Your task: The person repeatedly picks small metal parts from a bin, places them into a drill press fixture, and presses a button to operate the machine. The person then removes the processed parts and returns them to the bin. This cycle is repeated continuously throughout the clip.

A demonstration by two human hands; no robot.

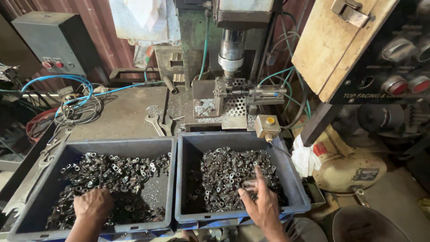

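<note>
Two grey plastic bins stand side by side below a drill press. My left hand rests palm down, fingers curled, on the small dark metal parts in the left bin; whether it grips any is hidden. My right hand lies with fingers spread on the heap of similar metal parts in the right bin, fingertips touching pieces. The press spindle hangs over a perforated fixture on the machine table.
A small box with a yellow button sits by the right bin's far rim. Wrenches lie on the steel table. A grey switch box with red buttons, blue hoses, a white rag and a wooden panel surround the spot.
</note>
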